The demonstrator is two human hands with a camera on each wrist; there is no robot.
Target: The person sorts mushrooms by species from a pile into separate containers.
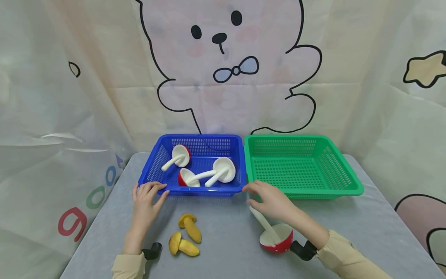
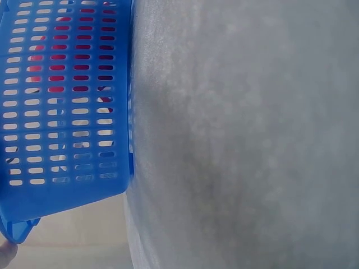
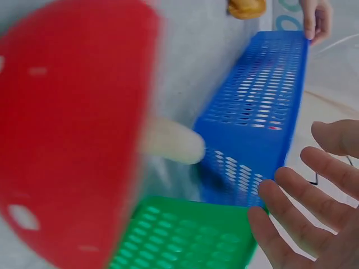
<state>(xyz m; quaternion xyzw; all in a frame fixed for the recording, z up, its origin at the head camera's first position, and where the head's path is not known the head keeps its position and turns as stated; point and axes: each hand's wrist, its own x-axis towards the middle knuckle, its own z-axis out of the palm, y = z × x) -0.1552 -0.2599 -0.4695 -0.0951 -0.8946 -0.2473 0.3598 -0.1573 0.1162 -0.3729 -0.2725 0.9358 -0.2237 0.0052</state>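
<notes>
My left hand [image 1: 146, 199] touches the front left corner of the blue basket [image 1: 205, 190], fingers on its rim. In the left wrist view only a fingertip [image 2: 7, 253] shows beside the basket's lip. At the other front corner my right hand [image 1: 270, 199] has loosely bent fingers at the rim; the right wrist view shows them spread apart. Several toy mushrooms [image 1: 181, 155] with red caps and white stems lie inside the blue basket. Below my right hand a red spotted toy mushroom [image 1: 277, 242] rests on the table, its stem pointing toward the baskets.
A green basket [image 1: 303, 192] stands right beside the blue one, with nothing in it. Two yellow-brown toy mushrooms [image 1: 189, 228] lie on the grey tabletop [image 1: 226, 232] between my arms. Behind the baskets hangs a printed curtain [image 1: 223, 104].
</notes>
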